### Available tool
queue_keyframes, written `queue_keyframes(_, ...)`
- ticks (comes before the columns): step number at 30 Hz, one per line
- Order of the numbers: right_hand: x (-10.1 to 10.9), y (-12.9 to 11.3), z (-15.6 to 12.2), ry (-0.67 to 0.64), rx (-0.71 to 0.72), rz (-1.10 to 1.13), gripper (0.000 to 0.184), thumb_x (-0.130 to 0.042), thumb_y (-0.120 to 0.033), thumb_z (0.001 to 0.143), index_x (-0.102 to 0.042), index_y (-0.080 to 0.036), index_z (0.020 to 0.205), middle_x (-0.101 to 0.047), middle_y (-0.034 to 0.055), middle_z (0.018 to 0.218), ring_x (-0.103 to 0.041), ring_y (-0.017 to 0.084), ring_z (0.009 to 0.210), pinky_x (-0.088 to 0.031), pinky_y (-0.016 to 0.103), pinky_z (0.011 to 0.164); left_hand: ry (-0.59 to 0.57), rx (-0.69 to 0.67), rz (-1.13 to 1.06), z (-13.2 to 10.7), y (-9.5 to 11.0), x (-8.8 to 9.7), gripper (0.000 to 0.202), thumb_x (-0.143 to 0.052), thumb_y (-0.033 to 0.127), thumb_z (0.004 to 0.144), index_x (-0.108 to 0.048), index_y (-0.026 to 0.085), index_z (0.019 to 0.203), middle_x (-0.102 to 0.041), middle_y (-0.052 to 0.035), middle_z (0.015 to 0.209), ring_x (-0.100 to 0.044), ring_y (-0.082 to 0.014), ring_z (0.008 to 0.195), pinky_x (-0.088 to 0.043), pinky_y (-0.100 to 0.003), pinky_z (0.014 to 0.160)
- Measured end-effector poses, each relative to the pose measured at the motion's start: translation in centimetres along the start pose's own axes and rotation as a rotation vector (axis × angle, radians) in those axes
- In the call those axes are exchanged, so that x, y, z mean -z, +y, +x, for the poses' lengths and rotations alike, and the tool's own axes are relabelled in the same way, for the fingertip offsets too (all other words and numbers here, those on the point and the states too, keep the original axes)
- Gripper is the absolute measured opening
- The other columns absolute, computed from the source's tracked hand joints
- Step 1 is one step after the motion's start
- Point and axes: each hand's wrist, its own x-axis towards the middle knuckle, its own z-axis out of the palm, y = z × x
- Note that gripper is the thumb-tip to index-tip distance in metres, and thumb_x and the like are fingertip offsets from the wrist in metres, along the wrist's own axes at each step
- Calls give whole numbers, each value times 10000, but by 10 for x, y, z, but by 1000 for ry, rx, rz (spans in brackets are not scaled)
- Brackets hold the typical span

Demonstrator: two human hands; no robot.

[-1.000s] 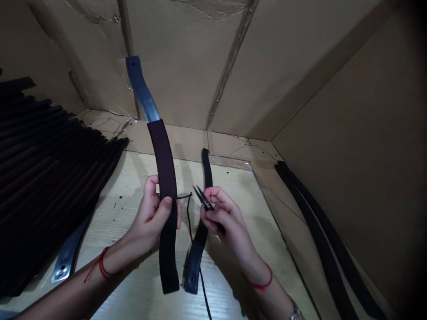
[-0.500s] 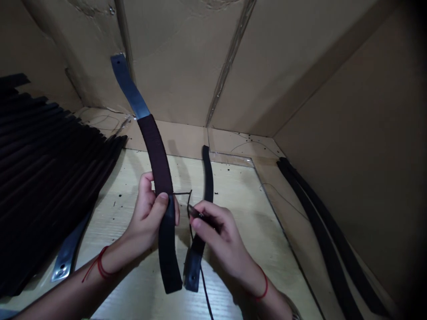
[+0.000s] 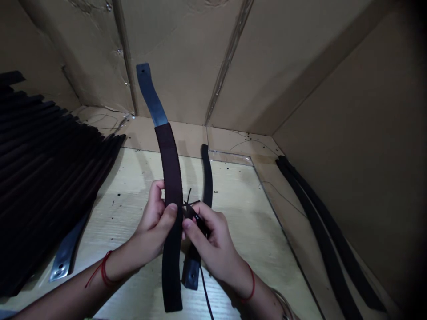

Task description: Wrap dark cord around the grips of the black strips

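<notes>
My left hand (image 3: 154,226) grips a long curved metal strip (image 3: 171,186) round its middle; a dark fabric sleeve covers most of it and bare blue-grey metal with a hole shows at the top end. My right hand (image 3: 207,242) is closed on small black thread snips (image 3: 194,214), whose tips sit right against the sleeve's right edge, where a loose black thread (image 3: 188,196) sticks out. A second covered strip (image 3: 200,213) lies flat on the wooden board (image 3: 126,213) behind my right hand.
A large stack of dark covered strips (image 3: 46,169) fills the left side, one bare metal end (image 3: 63,258) poking out. Two more strips (image 3: 320,231) lie along the right cardboard wall (image 3: 350,133). Cardboard walls enclose the back and sides. A thread (image 3: 205,293) trails towards me.
My right hand moved left and brought the snips up against the sleeve's edge. My left hand turned the strip more upright, its top end swinging right.
</notes>
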Motion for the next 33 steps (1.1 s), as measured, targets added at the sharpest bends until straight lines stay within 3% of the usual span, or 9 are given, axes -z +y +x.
queue_keyframes(4,-2,2,-1,16,38,1,188,-519,-267,935,-542,-189,766,-525,-24,638,-475,111,560,-365,223,506,-48,-16,-6,-1,-4,3,206,-479,283,975,-374,301,1152,-600,35,832,-552,-60,561,-498,-170,540)
queue_keyframes(15,-4,3,-2,57,27,-46,222,-524,-291,942,-564,-184,752,-555,-30,577,-480,97,482,-343,215,448,-78,-2,14,-2,-7,5,206,-467,298,980,-351,313,1150,-591,39,817,-539,-69,545,-451,-152,470)
queue_keyframes(23,-6,1,-5,59,-30,14,311,-490,-332,963,-532,-182,694,-458,-41,575,-416,96,505,-307,234,467,48,13,74,0,-1,2,208,-505,352,957,-365,293,1100,-579,66,672,-520,-75,481,-424,-142,433)
queue_keyframes(27,1,5,-1,207,11,-27,390,-497,-370,959,-424,-195,618,-284,-72,551,-276,90,497,-210,240,443,162,-130,136,11,14,7,113,-451,333,968,-367,274,1014,-568,77,534,-475,-88,401,-352,-135,380)
queue_keyframes(30,6,7,2,265,-26,-4,343,-545,-409,931,-467,-196,675,-337,-68,569,-310,91,502,-238,229,441,169,-196,159,17,20,10,89,-431,315,966,-358,266,978,-578,71,501,-463,-96,384,-333,-138,369)
queue_keyframes(33,5,6,2,153,-104,101,282,-518,-449,941,-554,-192,830,-399,-72,550,-359,88,455,-270,218,414,120,-145,150,14,15,9,105,-425,338,972,-368,268,1027,-581,71,519,-451,-90,378,-320,-137,363)
